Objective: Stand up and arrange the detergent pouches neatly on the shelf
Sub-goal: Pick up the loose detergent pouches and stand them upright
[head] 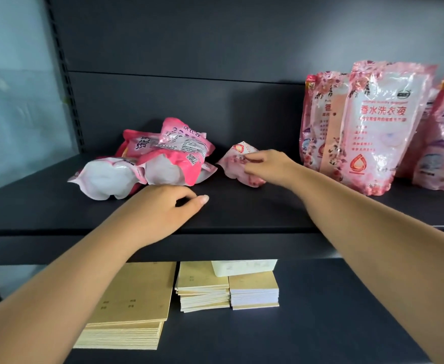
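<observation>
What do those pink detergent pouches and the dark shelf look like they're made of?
Detergent pouches: apparently thin flexible plastic film with a glossy finish, judging by the crinkles and light glare on the printed faces. Shelf: likely painted metal with a matte dark grey finish; its surface is flat and even, though coated board can't be ruled out.

Pink pouches (147, 161) lie heaped left; others (378, 124) stand right.
</observation>
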`<action>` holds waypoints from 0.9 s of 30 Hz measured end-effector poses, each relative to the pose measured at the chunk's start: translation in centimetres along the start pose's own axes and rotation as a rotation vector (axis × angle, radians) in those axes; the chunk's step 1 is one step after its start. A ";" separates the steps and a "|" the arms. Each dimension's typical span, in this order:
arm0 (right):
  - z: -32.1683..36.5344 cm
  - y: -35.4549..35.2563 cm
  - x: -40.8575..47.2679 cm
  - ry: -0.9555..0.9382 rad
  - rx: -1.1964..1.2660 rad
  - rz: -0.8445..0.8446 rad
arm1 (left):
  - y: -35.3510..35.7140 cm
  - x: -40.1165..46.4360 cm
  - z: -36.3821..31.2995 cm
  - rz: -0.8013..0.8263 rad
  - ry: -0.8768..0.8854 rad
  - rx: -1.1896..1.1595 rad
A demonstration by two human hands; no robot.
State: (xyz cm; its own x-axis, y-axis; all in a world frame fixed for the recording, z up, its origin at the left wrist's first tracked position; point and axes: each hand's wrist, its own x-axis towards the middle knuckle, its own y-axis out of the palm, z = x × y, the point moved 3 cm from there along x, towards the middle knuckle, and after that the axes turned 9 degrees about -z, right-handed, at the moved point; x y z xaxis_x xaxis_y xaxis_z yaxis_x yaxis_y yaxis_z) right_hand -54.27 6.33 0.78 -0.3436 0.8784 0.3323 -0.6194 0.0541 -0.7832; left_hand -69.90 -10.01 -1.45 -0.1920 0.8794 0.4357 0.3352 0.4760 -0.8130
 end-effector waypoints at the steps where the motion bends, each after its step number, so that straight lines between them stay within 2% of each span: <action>1: -0.4 -0.6 -0.7 0.001 0.034 0.018 | 0.0 -0.1 0.0 -0.005 0.008 -0.014; 7: -2.0 -4.2 -7.5 -0.117 0.255 0.073 | -0.3 -0.9 -1.3 -0.048 0.128 -0.108; 10: -2.1 -5.3 -11.3 -0.181 0.334 0.053 | 0.6 -1.2 -3.0 0.005 0.158 -0.198; 13: -2.0 -5.4 -14.9 -0.197 0.455 -0.061 | 2.1 -2.3 -5.5 0.067 0.180 -0.279; 15: -2.1 -5.1 -17.1 -0.211 0.529 -0.183 | 2.7 -3.8 -6.9 0.007 0.170 -0.441; 19: -2.7 -4.0 -20.2 -0.209 0.726 -0.314 | 3.4 -6.5 -7.9 -0.096 0.004 -0.730; 23: -3.7 -1.2 -23.1 -0.205 1.063 -0.333 | 5.0 -10.0 -8.4 -0.053 -0.272 -1.133; 27: -4.2 0.7 -26.9 -0.278 1.116 -0.314 | 5.7 -13.0 -9.9 0.052 -0.389 -1.189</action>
State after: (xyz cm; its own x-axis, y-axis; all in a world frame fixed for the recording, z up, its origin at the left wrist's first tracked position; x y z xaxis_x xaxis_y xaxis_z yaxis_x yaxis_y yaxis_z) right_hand -42.50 -15.24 -10.92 -0.1231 0.7599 0.6383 -0.9283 -0.3155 0.1966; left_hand -56.34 -18.67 -7.94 -0.3450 0.9326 0.1063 0.9359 0.3332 0.1144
